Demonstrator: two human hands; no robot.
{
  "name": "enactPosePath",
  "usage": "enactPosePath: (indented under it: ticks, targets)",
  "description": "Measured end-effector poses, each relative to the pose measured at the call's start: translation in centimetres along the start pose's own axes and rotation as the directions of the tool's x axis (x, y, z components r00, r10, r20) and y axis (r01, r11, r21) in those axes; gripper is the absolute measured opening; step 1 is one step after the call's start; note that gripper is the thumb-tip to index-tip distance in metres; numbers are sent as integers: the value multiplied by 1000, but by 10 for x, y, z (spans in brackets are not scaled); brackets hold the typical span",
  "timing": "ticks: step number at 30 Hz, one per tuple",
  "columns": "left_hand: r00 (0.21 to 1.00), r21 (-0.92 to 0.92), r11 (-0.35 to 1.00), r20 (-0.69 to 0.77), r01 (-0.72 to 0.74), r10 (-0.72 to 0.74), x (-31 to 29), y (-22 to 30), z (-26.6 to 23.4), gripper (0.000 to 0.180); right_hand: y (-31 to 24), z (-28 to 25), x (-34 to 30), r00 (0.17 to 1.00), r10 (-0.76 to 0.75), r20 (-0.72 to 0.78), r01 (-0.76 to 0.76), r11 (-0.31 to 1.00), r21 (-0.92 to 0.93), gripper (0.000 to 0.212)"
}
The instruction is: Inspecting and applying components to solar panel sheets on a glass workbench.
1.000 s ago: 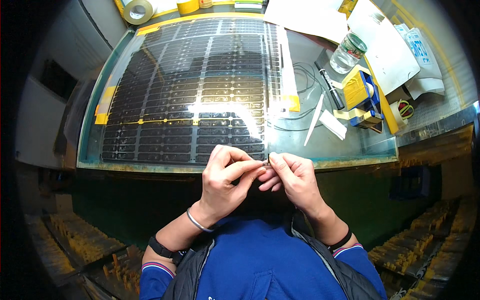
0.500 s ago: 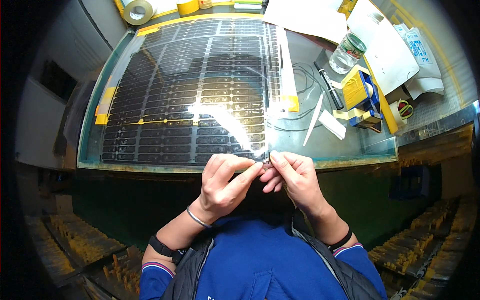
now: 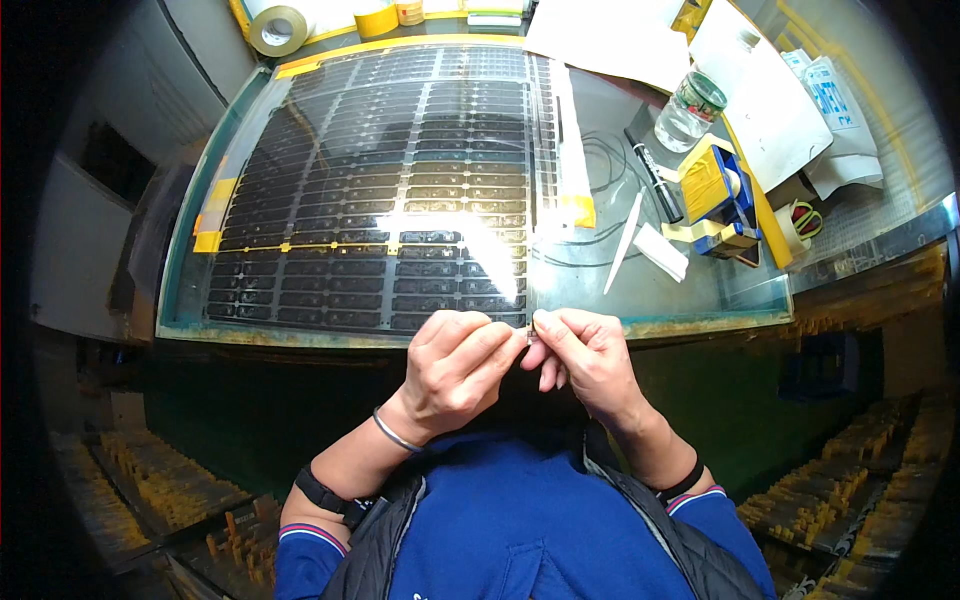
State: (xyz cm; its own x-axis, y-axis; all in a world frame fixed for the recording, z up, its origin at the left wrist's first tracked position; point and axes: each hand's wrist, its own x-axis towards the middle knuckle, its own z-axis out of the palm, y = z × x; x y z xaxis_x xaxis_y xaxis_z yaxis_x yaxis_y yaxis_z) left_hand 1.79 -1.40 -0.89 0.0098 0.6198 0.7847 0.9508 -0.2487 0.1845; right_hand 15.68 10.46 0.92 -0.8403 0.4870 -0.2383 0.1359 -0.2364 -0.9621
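My left hand (image 3: 460, 368) and my right hand (image 3: 592, 362) meet at the near edge of the glass-topped table (image 3: 640, 325). Between their fingertips is a tiny dark piece (image 3: 531, 333), mostly covered and too small to name. Thumb and forefinger are pinched on each hand; the right hand's other fingers curl loosely below. Just beyond my hands lies a large dark sheet (image 3: 340, 272) patterned with rows of small oblong cells. Yellow tape (image 3: 208, 242) is on its left side, and bright glare covers part of its surface.
On the right lie a black marker (image 3: 655, 178), a white stick (image 3: 623, 243), a folded white paper (image 3: 661, 252) and thin dark cables. A blue tape dispenser (image 3: 735, 230) and glass jar (image 3: 690, 112) stand beyond. Tape rolls (image 3: 278, 32) line the back; racks (image 3: 150, 470) flank me below.
My left fingers have curled in more, and the tiny piece between the fingertips shows at a different angle. Both hands stay at the table's near edge. The view has shifted slightly.
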Motion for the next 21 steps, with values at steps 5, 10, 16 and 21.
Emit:
enactPosePath:
  ticks: [5,10,16,21]
  targets:
    - [981,32,999,-193,-28,34,-1,10,-12,32,-14,2,1,994,-104,-42,110,981,161,30]
    - [617,-691,92,568,717,-545,-10,19,-9,38,-17,-3,2,994,-110,-13,110,979,174,29]
    - [414,-757,-427,637,494,-650,7,8,-13,32,-16,-5,-3,997,-69,-26,73,969,235,28]
    - [425,-779,-355,594,517,-684,7,9,-10,23,-18,-1,-4,993,-108,-42,111,990,82,18]
